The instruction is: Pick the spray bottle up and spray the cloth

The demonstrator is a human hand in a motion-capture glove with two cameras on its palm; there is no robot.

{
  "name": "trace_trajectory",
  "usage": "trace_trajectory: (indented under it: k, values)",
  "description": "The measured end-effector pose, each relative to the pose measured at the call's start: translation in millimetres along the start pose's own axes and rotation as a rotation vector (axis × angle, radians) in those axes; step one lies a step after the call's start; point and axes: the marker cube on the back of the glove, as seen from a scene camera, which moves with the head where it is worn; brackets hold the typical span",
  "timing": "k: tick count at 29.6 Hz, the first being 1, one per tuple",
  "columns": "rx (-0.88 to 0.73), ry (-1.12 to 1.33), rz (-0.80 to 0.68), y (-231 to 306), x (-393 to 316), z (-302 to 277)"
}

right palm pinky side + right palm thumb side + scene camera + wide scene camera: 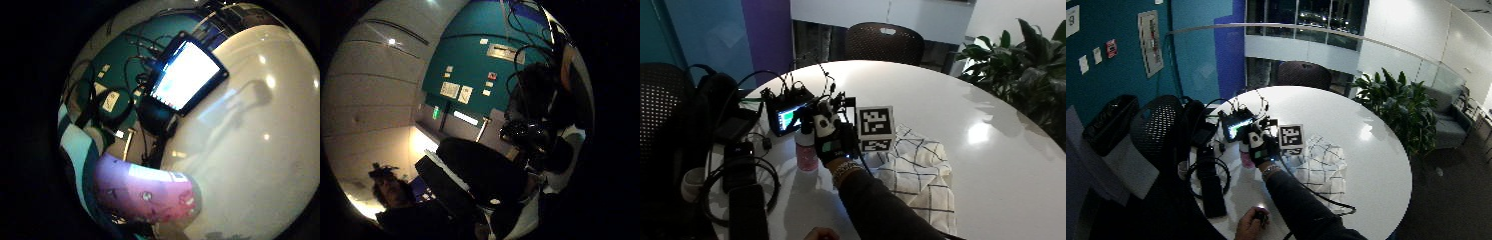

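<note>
Table (986,100) — round and white — is seen carrying everything. Cloth (919,175), white with a dark grid, is spread near the person's edge, its near end cut off by the sleeve. A small monitor (788,119) with a lit screen is set beyond the hand, cables around it. The bottle (806,157), pink, is stood upright with its long axis vertical, just left of the cloth; its contents cannot be made out, and its spray head is hidden behind the right hand (825,137), so the nozzle's direction cannot be told. The gloved fingers are seen curled round the bottle's top. The pink body (150,192) is shown close beside the palm.
</note>
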Motion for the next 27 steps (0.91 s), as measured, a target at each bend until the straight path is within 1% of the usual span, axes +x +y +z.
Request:
trace_trajectory:
  k: [2, 8, 14, 17, 21, 27]
  values:
    - [-0.014, 0.079, -0.025, -5.6, -7.1, -6.4]
    - [-0.149, 0.4, -0.111, -35.0, -37.6, -23.7]
    - [-0.169, 0.645, -0.145, -40.7, -71.2, -41.0]
    - [-0.197, 0.792, -0.16, -29.6, -87.4, -48.5]
    - [-0.258, 1.0, -0.166, -2.3, -104.7, -53.8]
    - [-0.375, 1.169, -0.139, 48.9, -120.9, -55.3]
